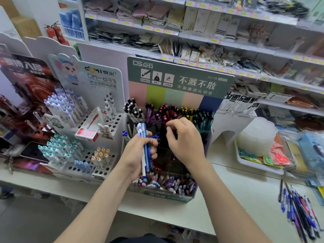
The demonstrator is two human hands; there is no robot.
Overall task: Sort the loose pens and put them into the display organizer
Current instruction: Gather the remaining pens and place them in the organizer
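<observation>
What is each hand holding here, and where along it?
The left hand grips a bundle of blue pens round the middle of their barrels. The right hand curls over the display organizer; whether it pinches a pen cannot be told.

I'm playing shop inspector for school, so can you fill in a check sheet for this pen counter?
Surface: white counter, carrying the pen stands.
Job's things: display organizer, with pens grouped by cap colour in its compartments; loose pens piled on the counter at the right; a bundle of blue pens in the left hand.
Clutter: white tray with a stack of clear plastic dishes; phone at the left.
Hands: left hand grips the blue pens; right hand is curled over the organizer's dark pens, and I cannot tell if it holds one.
Cables: nothing seen.
Surroundings: shop shelves of packaged goods behind; fire extinguishers at rear left.
</observation>
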